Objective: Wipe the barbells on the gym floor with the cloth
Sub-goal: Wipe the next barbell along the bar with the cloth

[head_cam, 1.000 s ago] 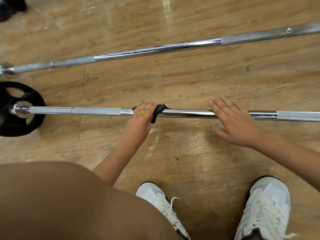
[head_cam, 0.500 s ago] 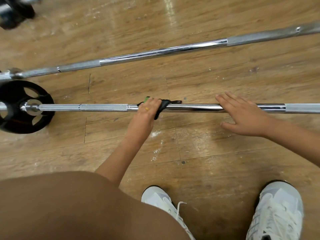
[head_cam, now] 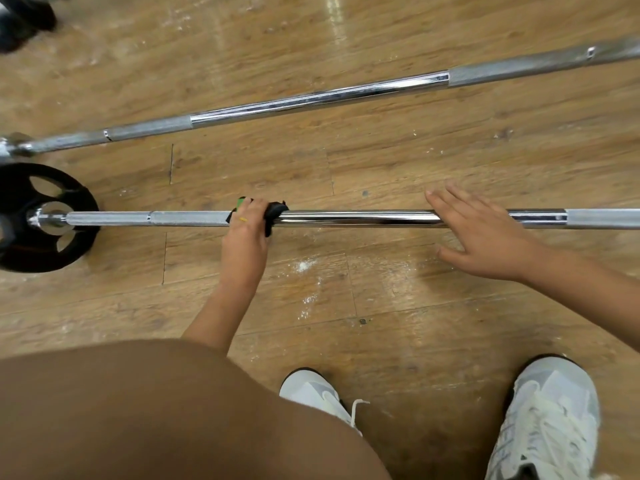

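Wrapping the near barbell (head_cam: pixel 363 218), the cloth (head_cam: pixel 275 216) is a dark rag with a green bit showing at its far side. It sits where the bar's rough knurled part meets the smooth chrome middle. The left hand (head_cam: pixel 247 233) grips it from above, its fingers (head_cam: pixel 258 206) curled over the bar and clamping the cloth around the steel, with a black fold sticking out on the right of the knuckles. Further right along the same bar, well apart from the cloth, the right hand (head_cam: pixel 485 237) lies flat and holds nothing. Its fingers (head_cam: pixel 450 199) are straight and spread across the chrome shaft, and the thumb points out toward the person.

This near barbell lies on the wooden floor (head_cam: pixel 381 161), running left to right, and its left end passes through a black weight plate (head_cam: pixel 45 188) with oval cut-outs. Beyond it the far barbell (head_cam: pixel 311 98) lies at a slant, also on the floor, with nothing touching it. White powdery specks (head_cam: pixel 304 266) dot the boards just on the person's side of the near bar. Closest to the camera are two white laced shoes (head_cam: pixel 547 417) and a broad brown garment (head_cam: pixel 138 410). A dark, blurred object (head_cam: pixel 24 22) sits in the top left corner.
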Tool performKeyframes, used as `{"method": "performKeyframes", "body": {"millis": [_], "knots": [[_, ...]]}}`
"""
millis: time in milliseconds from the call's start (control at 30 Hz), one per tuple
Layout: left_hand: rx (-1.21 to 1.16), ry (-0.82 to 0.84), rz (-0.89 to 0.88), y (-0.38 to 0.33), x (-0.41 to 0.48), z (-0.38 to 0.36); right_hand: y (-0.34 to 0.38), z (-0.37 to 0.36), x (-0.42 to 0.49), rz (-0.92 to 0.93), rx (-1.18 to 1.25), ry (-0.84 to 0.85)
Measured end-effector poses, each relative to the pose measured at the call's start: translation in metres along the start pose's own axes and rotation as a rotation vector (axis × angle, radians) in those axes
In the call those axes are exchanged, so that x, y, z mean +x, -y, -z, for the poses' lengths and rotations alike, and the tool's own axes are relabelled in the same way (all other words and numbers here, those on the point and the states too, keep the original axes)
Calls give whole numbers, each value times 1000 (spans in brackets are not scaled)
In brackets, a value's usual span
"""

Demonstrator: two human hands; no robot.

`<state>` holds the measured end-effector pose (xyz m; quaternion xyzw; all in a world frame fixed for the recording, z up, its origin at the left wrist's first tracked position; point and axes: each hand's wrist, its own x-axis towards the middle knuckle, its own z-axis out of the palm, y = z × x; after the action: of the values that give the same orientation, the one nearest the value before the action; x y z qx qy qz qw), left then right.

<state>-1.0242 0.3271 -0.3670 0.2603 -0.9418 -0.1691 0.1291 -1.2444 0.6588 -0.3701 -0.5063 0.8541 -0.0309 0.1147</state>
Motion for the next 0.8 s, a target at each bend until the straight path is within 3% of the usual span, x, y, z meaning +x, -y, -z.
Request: {"method": "performKeyframes", "body": {"millis": [67, 233, 400, 567, 800], "knots": [[12, -18, 38, -10, -3, 2, 2, -1, -3, 1, -5, 3], [50, 90, -88, -29, -22, -9, 7, -7, -12, -6, -14, -8], [-11, 19, 1, -17, -18, 7, 12, -10, -20, -8, -18, -22], [4, 115, -20, -34, -41, -2, 18, -12, -30, -8, 11, -29], [-25, 56, 55, -23, -45, 7, 32, -14, -43, -19, -1, -74]]}}
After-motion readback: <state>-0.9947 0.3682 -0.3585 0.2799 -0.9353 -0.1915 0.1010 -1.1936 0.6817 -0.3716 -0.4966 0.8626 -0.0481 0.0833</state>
